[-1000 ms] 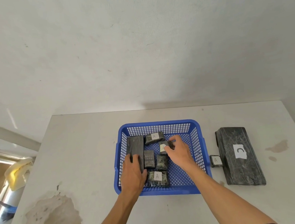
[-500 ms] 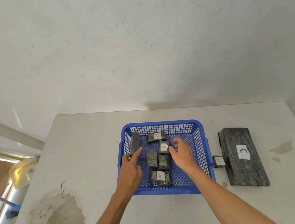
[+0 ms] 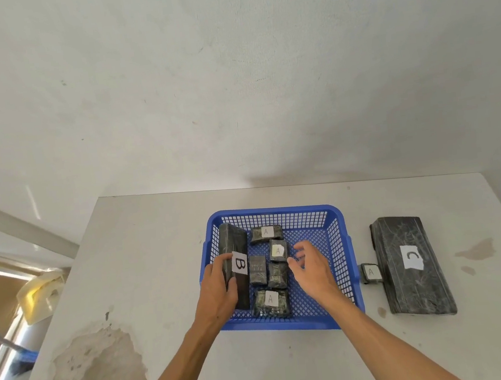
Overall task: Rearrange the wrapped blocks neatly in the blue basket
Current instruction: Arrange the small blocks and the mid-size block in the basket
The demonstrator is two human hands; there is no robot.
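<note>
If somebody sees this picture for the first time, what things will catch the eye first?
First the blue basket in the middle of the table, holding several black wrapped blocks. The left hand grips the long block labelled B at the basket's left wall, while the right hand hovers open over the small blocks. Right of the basket lies a big block labelled C.

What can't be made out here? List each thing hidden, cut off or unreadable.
- Head view: near end of block B, covered by the left hand.
- Two small blocks at the blue basket centre: no label faces up, so letters unknown.
- Basket floor beneath the right hand.
- Both arms, cut off by the bottom edge.
</note>
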